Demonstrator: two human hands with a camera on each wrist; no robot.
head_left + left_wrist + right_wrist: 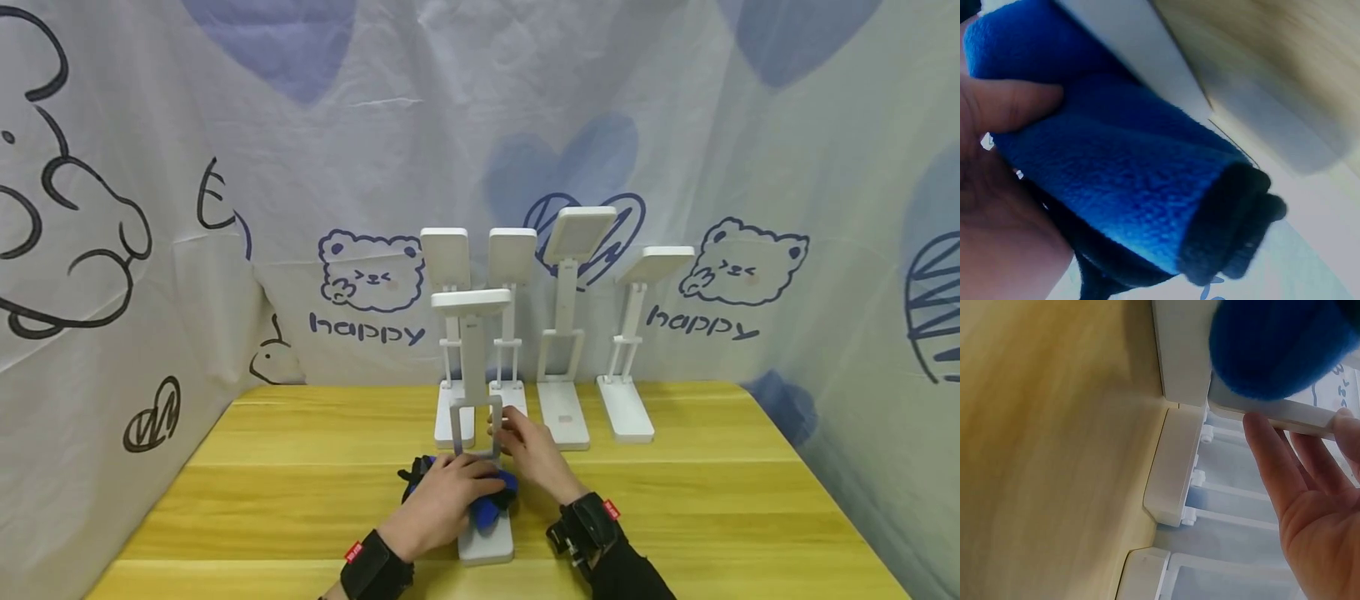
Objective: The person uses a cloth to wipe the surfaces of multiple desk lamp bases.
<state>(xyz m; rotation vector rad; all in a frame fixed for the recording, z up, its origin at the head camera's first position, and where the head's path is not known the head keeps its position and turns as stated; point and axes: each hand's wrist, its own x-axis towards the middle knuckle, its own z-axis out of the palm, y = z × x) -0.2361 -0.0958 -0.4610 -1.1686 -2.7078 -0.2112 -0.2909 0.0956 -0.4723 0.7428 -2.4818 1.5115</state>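
A white folding desk lamp [473, 358] stands upright near the front of the table, its flat head tilted over. My left hand [444, 498] grips a bunched blue fleece cloth [1129, 150] with black edging, low on the lamp at its base [486, 548]. The left wrist view shows the thumb lying across the cloth, which is against a white surface of the lamp. With fingertips and thumb, my right hand [534, 457] pinches the right side of the lamp's frame-shaped lower arm [1300, 419]. The cloth hides where the arm meets the base.
Behind it stand several similar white desk lamps: two at the back left [446, 258] [513, 257], a taller one [566, 321] and one at the right [632, 333]. The wood-look table [315, 483] reaches a printed cloth backdrop [375, 150] hanging on the sides and back.
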